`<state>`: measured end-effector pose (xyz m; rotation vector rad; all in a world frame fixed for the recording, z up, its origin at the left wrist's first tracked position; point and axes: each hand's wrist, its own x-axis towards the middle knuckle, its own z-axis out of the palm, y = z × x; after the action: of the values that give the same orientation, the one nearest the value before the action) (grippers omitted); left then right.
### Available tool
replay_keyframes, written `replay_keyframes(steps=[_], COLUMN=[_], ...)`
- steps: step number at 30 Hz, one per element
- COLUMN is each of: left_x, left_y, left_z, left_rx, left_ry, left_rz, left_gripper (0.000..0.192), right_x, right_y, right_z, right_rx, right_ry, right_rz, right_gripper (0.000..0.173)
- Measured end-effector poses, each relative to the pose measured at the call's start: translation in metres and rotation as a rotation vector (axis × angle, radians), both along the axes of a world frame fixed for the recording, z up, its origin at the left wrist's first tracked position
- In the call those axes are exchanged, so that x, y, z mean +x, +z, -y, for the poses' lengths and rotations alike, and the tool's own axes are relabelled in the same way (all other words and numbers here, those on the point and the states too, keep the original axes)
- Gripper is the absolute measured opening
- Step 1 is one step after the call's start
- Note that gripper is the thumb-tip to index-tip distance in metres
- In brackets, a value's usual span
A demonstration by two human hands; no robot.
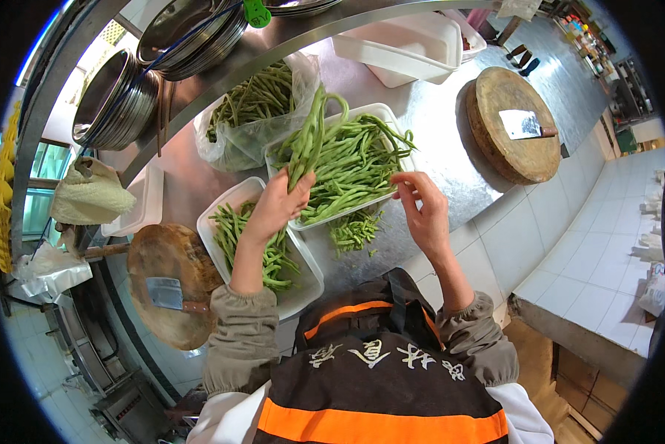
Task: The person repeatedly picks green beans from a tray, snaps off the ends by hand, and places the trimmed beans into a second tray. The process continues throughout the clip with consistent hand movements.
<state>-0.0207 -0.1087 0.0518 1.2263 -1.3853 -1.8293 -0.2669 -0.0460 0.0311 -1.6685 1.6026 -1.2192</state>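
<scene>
My left hand point(282, 202) is closed around a bunch of long green beans point(308, 139), which points up and away from me. Under the bunch is a white plastic tub point(390, 114) heaped with long green beans point(349, 161). My right hand point(425, 208) is at that tub's near right side, fingers bent and apart, with nothing visible in it. Below my left wrist, a second white tub point(304, 277) contains cut bean pieces point(243, 233), partly hidden by my forearm. Small bean ends point(355, 230) lie piled on the steel counter point(332, 266) between the tub and me.
A plastic bag of beans point(252, 105) sits behind the tubs. Round chopping blocks, left point(166, 250) and right point(504, 94), each carry a cleaver point(164, 292), point(520, 124). Stacked metal bowls point(113, 105) occupy the overhead shelf point(288, 47). White bins point(404, 44) stand at the back.
</scene>
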Motion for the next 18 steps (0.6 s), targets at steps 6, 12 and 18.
replay_keyframes(steps=[6, 12, 18], left_x=[-0.011, -0.012, 0.0], left_y=[-0.003, -0.016, -0.027], left_z=[-0.05, -0.085, -0.095], left_rx=[-0.268, -0.287, -0.312], left_ry=[-0.039, 0.019, 0.058], left_rz=[0.363, 0.188, 0.427], left_gripper=[0.037, 0.036, 0.04], right_x=[0.037, 0.051, 0.045], right_y=[0.035, 0.035, 0.037], right_z=[0.007, -0.005, -0.028], right_rx=[-0.024, 0.035, 0.021], right_ry=[0.1, 0.313, 0.49], right_rz=[0.04, 0.03, -0.065], right_gripper=[0.014, 0.016, 0.014])
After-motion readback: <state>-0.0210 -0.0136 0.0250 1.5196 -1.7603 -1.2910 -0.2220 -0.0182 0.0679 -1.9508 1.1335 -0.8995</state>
